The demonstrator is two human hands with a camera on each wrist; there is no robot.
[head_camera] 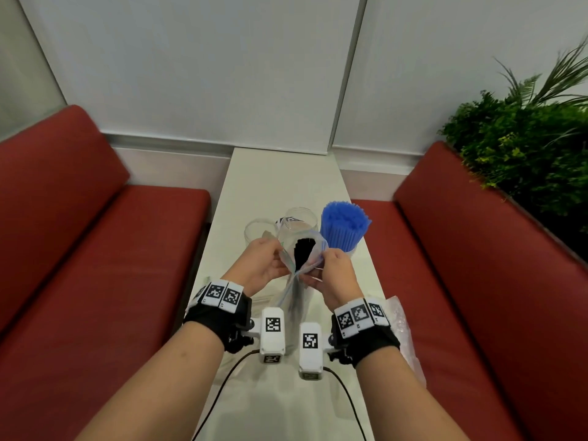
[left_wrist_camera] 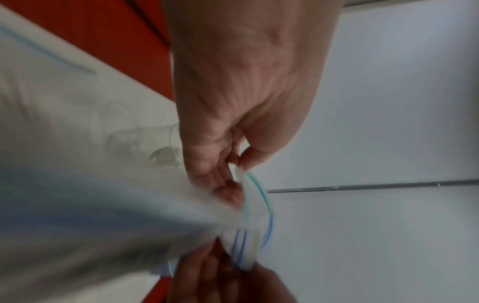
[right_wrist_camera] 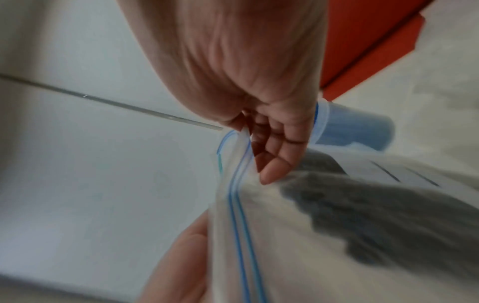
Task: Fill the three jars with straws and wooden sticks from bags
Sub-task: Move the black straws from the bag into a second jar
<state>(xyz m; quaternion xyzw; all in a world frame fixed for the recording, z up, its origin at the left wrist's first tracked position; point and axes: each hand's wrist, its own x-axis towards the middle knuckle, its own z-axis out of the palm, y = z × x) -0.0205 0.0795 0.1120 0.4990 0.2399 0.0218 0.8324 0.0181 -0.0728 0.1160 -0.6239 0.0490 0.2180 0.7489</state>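
Zip bag (head_camera: 297, 281): clear plastic, blue double seal strip, held upright above the near middle of the table (head_camera: 280, 183); mouth pulled apart at the top, lower seal line still running down together; contents a bundle of black straws (head_camera: 304, 251), ends showing in the open mouth, grey and blurred through the plastic in the right wrist view.

Left hand (head_camera: 262, 265): pinches the left lip of the bag between thumb and curled fingers; right hand (head_camera: 332, 275): pinches the right lip likewise, one fingertip resting on the bag wall in the right wrist view (right_wrist_camera: 269, 176); both wrists carry black straps with marker blocks.

Jars: three in a row across the table, just beyond the bag; left jar (head_camera: 256, 230) clear, contents cannot be told; middle jar (head_camera: 300, 219) clear, partly hidden behind the bag mouth; right jar (head_camera: 346, 249) packed with upright blue straws (head_camera: 345, 227), standing well above its rim.

Other plastic: a crumpled clear bag (head_camera: 402, 326) at the right near edge of the table; more clear plastic lying flat at the left near side, under the left wrist.

Surroundings: red bench seats (head_camera: 95, 237) on both sides of the table; green plants (head_camera: 525, 144) far right; pale wall panels behind.
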